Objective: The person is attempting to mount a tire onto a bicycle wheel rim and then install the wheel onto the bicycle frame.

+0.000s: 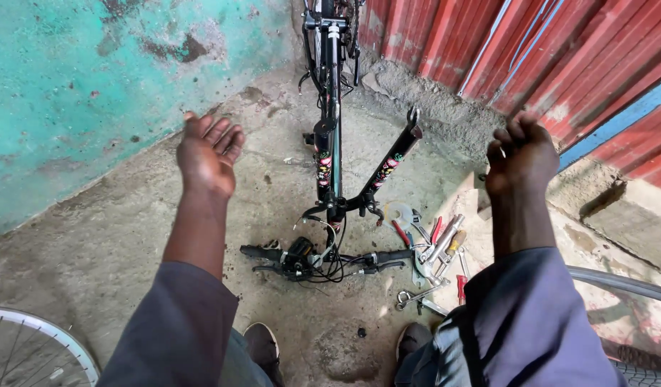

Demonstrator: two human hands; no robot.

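Fingers of both hands are spread loose and hold nothing, as I see it from the head camera. My left hand (pixel 207 154) is raised at about ten o'clock, palm half open; my right hand (pixel 520 158) is at two o'clock, fingers curled down a little. Between them, at twelve o'clock and well apart from both, stands the upside-down black bicycle (pixel 330 129), with its handlebar (pixel 323 258) on the concrete floor (pixel 116 244). Some hand tools (pixel 434 247) lie just beside it, below my right hand.

A black metal bicycle frame with colourful stickers (pixel 330 143) stands upside down on the concrete floor, its handlebar (pixel 323 258) resting on the ground, fork legs pointing up without a wheel.
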